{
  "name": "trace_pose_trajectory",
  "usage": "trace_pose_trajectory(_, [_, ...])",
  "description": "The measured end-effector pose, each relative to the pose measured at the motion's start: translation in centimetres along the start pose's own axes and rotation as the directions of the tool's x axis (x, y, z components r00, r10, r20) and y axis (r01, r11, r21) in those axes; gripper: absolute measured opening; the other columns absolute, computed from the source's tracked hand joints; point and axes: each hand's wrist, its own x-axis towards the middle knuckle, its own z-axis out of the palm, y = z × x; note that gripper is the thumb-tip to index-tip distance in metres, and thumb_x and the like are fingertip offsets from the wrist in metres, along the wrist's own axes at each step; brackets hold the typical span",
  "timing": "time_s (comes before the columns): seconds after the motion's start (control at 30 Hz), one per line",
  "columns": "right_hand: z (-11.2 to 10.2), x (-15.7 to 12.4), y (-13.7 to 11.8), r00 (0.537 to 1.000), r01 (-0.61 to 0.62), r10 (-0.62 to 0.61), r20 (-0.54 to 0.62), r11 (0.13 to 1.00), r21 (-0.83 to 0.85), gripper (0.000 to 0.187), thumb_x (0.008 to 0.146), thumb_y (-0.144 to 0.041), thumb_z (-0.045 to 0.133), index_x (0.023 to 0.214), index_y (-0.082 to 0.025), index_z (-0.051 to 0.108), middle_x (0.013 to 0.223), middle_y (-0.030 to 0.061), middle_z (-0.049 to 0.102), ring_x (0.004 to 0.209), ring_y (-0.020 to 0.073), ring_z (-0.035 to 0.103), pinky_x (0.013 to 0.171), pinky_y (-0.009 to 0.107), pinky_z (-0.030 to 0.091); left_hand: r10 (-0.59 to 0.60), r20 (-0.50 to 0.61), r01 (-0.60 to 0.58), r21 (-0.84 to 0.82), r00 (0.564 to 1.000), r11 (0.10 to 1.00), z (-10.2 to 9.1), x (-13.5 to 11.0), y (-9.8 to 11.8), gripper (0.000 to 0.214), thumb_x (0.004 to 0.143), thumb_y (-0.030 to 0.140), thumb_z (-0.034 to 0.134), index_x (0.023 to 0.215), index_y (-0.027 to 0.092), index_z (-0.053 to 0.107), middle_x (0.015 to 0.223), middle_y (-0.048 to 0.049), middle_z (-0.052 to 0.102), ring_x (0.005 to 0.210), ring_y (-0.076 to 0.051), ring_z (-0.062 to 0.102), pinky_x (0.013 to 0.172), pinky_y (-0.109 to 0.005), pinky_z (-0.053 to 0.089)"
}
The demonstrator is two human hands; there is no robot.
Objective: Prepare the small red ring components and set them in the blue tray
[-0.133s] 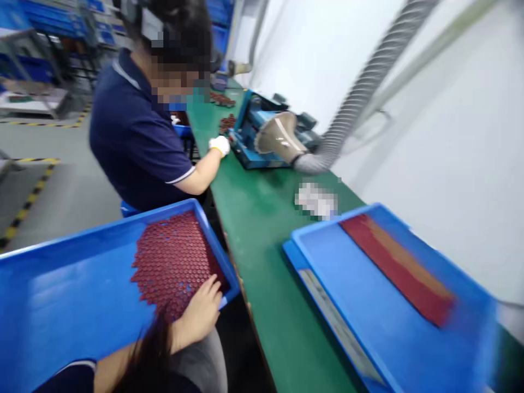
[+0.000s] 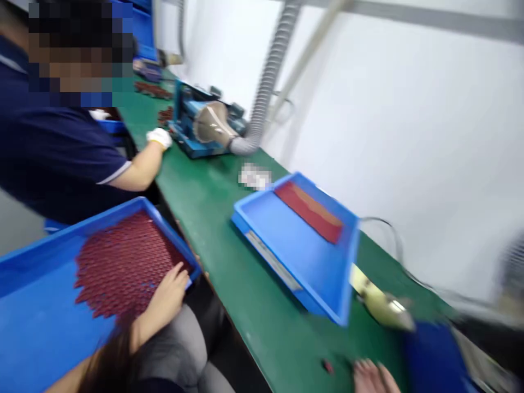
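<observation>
My left hand [image 2: 168, 292] lies with its fingers stretched out over the near right corner of a blue tray [image 2: 36, 333]. Its fingertips touch small dark red pieces [image 2: 126, 256], packed side by side in one layer. Only the fingers of my right hand [image 2: 372, 375] show, at the bottom edge, over the green table. They look extended with nothing in them, though slightly blurred. One small red piece [image 2: 327, 366] lies on the table to their left. Hair partly covers my left forearm.
Another blue tray [image 2: 286, 245] on the green table [image 2: 229, 278] holds a red and brown strip [image 2: 309, 213]. Beyond is a blue machine [image 2: 188, 128] with a suction hood [image 2: 213, 125]. A co-worker's gloved hand [image 2: 159, 138] is beside it. A yellowish tool-like object [image 2: 380, 305] lies right.
The view has swung to the right, so things appear shifted left. My right fingers and the small red piece have come into view. My left hand stays at the tray corner.
</observation>
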Motion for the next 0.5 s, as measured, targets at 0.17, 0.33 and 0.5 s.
trace_pose_trajectory(0.17, [-0.8, -4.9, -2.2, 0.842, 0.203, 0.107, -0.529, 0.845, 0.495, 0.045, 0.052, -0.056, 0.071, 0.057, -0.021, 0.043, 0.051, -0.0074, 0.037, 0.044, 0.0093, 0.038, 0.047, 0.024, 0.038, 0.169, -0.049, -0.17, -0.019, 0.984, 0.985, 2.1, 0.4, -2.3, 0.038, 0.078, 0.019, 0.046, 0.11, 0.006, 0.063, 0.116, -0.0179, 0.062, 0.12, -0.034, 0.049, 0.103, -0.048, 0.042])
trace_pose_trajectory(0.33, [7.0, -9.5, -10.1, 1.0, -0.017, 0.01, 0.014, 0.514, 0.858, 0.054, 0.083, -0.068, 0.041, 0.06, -0.02, 0.049, 0.051, -0.0045, 0.035, 0.045, 0.0115, 0.035, 0.045, 0.025, 0.034, 0.251, -0.12, -0.255, -0.019, 0.961, 0.967, 3.4, -0.2, -2.9, 0.038, 0.077, 0.023, 0.047, 0.109, 0.008, 0.062, 0.115, -0.0176, 0.063, 0.116, -0.034, 0.053, 0.102, -0.05, 0.043])
trace_pose_trajectory(0.5, [12.6, -11.0, -15.0, 0.821, -0.405, -0.374, 0.43, 0.148, 0.902, 0.06, 0.087, -0.067, 0.038, 0.053, -0.019, 0.033, 0.044, -0.0072, 0.022, 0.039, 0.0085, 0.016, 0.039, 0.021, 0.019, 0.286, -0.14, -0.293, -0.036, 0.948, 0.955, 4.1, -1.1, -2.0, 0.038, 0.079, 0.024, 0.048, 0.111, 0.011, 0.062, 0.117, -0.0141, 0.064, 0.115, -0.03, 0.055, 0.097, -0.045, 0.049])
